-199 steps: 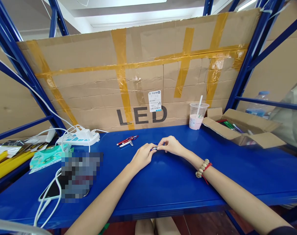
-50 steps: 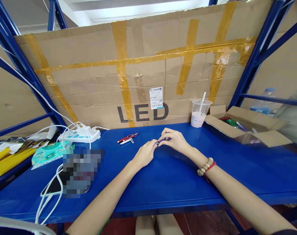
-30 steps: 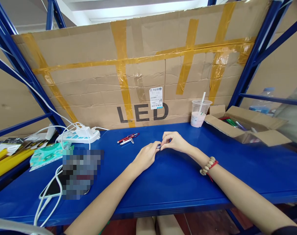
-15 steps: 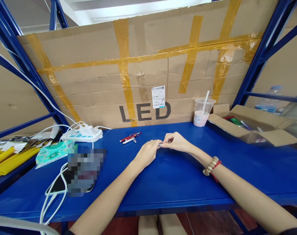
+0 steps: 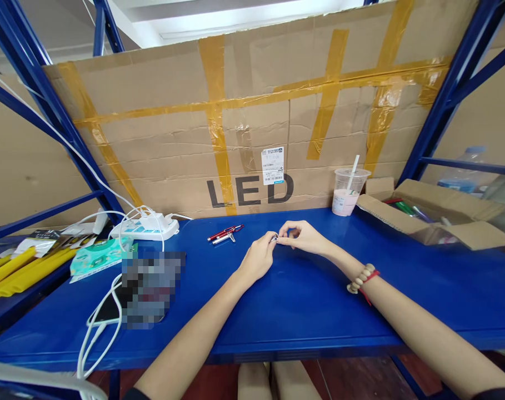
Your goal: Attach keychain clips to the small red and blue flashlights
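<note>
My left hand [image 5: 257, 258] is closed around a small shiny metal piece [image 5: 274, 238] that pokes out past the thumb and forefinger. Most of it is hidden in the fist, so its kind cannot be made out. Pinched together, the thumb and forefinger of my right hand [image 5: 304, 238] meet the piece's exposed end. Both hands are just above the blue shelf top [image 5: 302, 311]. Left of them lie a slim red pen-shaped tube [image 5: 224, 234] and a silver one [image 5: 223, 239] with a small metal clasp.
A plastic cup [image 5: 346, 200] with a straw and an open carton [image 5: 427, 214] of pen-like things stand at right. At left are a power strip [image 5: 169, 228], a green tissue pack [image 5: 96, 258], a phone [image 5: 108, 311], white cables [image 5: 82, 355] and yellow packages [image 5: 35, 272]. Cardboard [image 5: 169, 161] stands behind.
The left hand has turned more upright, showing more of the metal piece. My right hand's fingers have shifted slightly at its end. The whole view has moved a little.
</note>
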The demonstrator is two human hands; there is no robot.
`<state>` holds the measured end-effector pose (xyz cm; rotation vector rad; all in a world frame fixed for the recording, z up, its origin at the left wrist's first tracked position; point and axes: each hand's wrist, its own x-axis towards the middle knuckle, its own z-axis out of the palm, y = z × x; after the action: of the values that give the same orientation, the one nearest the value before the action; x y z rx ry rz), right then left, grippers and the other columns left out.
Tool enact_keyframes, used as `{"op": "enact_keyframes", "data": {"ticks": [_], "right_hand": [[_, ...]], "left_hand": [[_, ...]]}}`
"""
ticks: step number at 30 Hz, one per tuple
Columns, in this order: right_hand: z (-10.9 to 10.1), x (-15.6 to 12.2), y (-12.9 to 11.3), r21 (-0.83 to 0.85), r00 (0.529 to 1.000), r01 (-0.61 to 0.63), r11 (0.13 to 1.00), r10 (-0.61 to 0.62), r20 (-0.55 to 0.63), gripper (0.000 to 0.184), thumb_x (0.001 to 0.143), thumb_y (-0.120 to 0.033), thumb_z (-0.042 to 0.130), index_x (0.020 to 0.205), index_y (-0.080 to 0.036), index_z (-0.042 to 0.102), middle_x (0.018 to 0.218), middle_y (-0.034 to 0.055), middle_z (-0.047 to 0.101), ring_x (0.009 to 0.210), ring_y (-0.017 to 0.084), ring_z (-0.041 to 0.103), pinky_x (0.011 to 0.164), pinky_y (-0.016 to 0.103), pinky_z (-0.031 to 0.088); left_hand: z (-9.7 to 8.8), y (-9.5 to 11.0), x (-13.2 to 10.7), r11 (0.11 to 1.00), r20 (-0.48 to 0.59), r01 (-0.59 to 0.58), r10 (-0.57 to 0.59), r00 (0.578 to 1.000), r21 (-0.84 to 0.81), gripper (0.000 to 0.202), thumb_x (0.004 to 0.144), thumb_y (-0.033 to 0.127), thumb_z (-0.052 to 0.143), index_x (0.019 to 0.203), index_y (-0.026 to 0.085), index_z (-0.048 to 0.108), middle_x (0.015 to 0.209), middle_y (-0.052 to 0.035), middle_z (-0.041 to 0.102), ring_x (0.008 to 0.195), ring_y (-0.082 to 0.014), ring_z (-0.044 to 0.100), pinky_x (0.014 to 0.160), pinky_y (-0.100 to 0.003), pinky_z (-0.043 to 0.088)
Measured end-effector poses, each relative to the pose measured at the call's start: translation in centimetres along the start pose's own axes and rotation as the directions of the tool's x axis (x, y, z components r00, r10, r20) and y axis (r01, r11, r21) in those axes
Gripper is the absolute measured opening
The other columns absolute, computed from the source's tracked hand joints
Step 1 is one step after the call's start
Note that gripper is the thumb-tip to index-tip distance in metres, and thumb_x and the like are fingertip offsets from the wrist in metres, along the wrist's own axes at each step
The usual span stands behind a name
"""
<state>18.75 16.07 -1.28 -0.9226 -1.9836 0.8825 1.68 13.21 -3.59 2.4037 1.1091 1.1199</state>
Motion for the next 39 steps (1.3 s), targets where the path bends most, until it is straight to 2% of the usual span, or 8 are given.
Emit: {"op": "enact_keyframes", "data": {"ticks": [5, 12, 18, 22, 29, 39], "right_hand": [[-0.1, 0.1, 0.3, -0.002, 0.997, 0.074, 0.997, -0.074, -0.030, 0.042, 0.065, -0.042, 0.068, 0.089, -0.009, 0.057, 0.073, 0.0015, 0.051, 0.048, 0.003, 0.047, 0.046, 0.015, 0.039], [-0.7, 0.0, -0.2, -0.045, 0.993, 0.112, 0.993, -0.114, -0.034, 0.041, 0.060, -0.043, 0.071, 0.081, -0.008, 0.063, 0.078, 0.0048, 0.053, 0.050, 0.004, 0.048, 0.047, 0.017, 0.040], [-1.1, -0.1, -0.2, -0.074, 0.989, 0.146, 0.987, -0.146, -0.002, 0.041, 0.063, -0.046, 0.069, 0.081, -0.009, 0.067, 0.080, 0.0068, 0.054, 0.049, 0.004, 0.048, 0.045, 0.018, 0.040], [-1.1, -0.1, 0.0, -0.127, 0.992, 0.126, 0.984, -0.128, -0.008, 0.043, 0.063, -0.049, 0.068, 0.079, -0.010, 0.068, 0.080, 0.0077, 0.055, 0.049, 0.005, 0.048, 0.045, 0.018, 0.041], [-0.7, 0.0, 0.4, -0.201, 0.997, 0.038, 0.979, -0.051, -0.060, 0.053, 0.053, -0.061, 0.068, 0.069, -0.010, 0.067, 0.077, 0.0086, 0.055, 0.046, 0.004, 0.043, 0.044, 0.020, 0.038], [-0.4, 0.1, 1.0, -0.245, 0.993, -0.064, 0.967, 0.037, -0.115, 0.058, 0.045, -0.068, 0.067, 0.061, -0.013, 0.067, 0.074, 0.0100, 0.056, 0.048, 0.008, 0.045, 0.042, 0.022, 0.040]], "left_hand": [[-0.1, 0.0, -0.1, 0.999, 0.020, 0.017, -0.017, 1.000, -0.028, 0.020, 0.092, 0.026, 0.030, 0.098, 0.019, 0.048, 0.088, -0.0023, 0.058, 0.076, -0.0140, 0.054, 0.069, -0.023, 0.039], [-0.2, 0.4, -0.2, 1.000, 0.046, 0.016, -0.016, 0.999, -0.016, 0.017, 0.091, 0.024, 0.031, 0.094, 0.019, 0.047, 0.091, -0.0027, 0.058, 0.079, -0.0143, 0.055, 0.070, -0.023, 0.040], [-0.1, 0.7, -0.4, 0.999, 0.052, 0.042, -0.043, 0.998, 0.012, 0.017, 0.091, 0.023, 0.032, 0.097, 0.019, 0.048, 0.097, -0.0026, 0.059, 0.086, -0.0151, 0.056, 0.076, -0.025, 0.041], [-0.1, 0.8, -0.5, 0.997, 0.069, 0.060, -0.064, 0.996, 0.056, 0.018, 0.092, 0.025, 0.032, 0.100, 0.020, 0.048, 0.101, -0.0025, 0.059, 0.087, -0.0158, 0.057, 0.075, -0.025, 0.043], [-0.4, 0.7, -0.6, 0.984, 0.129, 0.060, -0.082, 0.988, 0.168, 0.020, 0.091, 0.022, 0.031, 0.105, 0.019, 0.046, 0.106, -0.0041, 0.058, 0.094, -0.0183, 0.057, 0.076, -0.028, 0.046], [-0.1, 0.6, -0.6, 0.968, 0.194, 0.038, -0.088, 0.977, 0.250, 0.021, 0.092, 0.020, 0.030, 0.107, 0.015, 0.044, 0.103, -0.0080, 0.058, 0.096, -0.0198, 0.056, 0.078, -0.031, 0.046]]}}
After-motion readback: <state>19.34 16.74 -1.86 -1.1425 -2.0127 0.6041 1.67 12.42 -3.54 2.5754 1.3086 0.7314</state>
